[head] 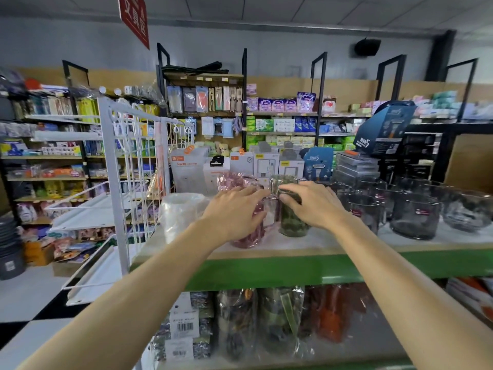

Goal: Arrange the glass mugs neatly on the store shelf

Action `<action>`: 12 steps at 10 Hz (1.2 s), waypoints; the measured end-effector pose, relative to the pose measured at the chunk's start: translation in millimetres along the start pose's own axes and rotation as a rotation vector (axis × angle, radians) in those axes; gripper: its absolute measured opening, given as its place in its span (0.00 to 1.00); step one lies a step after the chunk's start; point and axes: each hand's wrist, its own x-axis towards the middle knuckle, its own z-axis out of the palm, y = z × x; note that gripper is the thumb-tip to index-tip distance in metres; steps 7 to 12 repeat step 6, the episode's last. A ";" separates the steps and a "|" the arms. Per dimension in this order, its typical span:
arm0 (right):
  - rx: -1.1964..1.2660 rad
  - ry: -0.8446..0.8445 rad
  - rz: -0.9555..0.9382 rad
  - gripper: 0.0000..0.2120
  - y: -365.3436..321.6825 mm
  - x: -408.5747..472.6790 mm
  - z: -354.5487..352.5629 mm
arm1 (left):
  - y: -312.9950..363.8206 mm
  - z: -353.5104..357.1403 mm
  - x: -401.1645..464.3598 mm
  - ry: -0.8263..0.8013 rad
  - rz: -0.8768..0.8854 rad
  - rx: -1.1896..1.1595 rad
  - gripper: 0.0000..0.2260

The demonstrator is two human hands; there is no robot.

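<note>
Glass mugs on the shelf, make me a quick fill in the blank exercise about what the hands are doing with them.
1. The left hand rests on the ____ mug.
2. The right hand covers the top of the ____ mug.
3. Both mugs stand on the shelf with the ____ front edge.

Missing words: pink; green; green

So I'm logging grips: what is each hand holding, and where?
Left hand grips the pink mug by its side; right hand covers the green mug at its rim.

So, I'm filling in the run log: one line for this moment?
left hand on pink mug | right hand on green mug | both upright on shelf
</note>
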 end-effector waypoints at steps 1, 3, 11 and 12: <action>0.018 -0.002 0.022 0.24 0.2 -3.3 -0.6 | 2.8 3.1 3.1 -0.004 -0.051 0.036 0.23; -0.054 0.023 0.054 0.21 3.2 -19.6 -10.3 | 8.2 4.6 8.6 -0.013 -0.103 0.068 0.23; -0.023 0.132 0.034 0.27 11.2 -25.1 -16.0 | 24.7 -10.3 16.3 0.092 -0.165 0.024 0.31; -0.023 0.132 0.034 0.27 11.2 -25.1 -16.0 | 24.7 -10.3 16.3 0.092 -0.165 0.024 0.31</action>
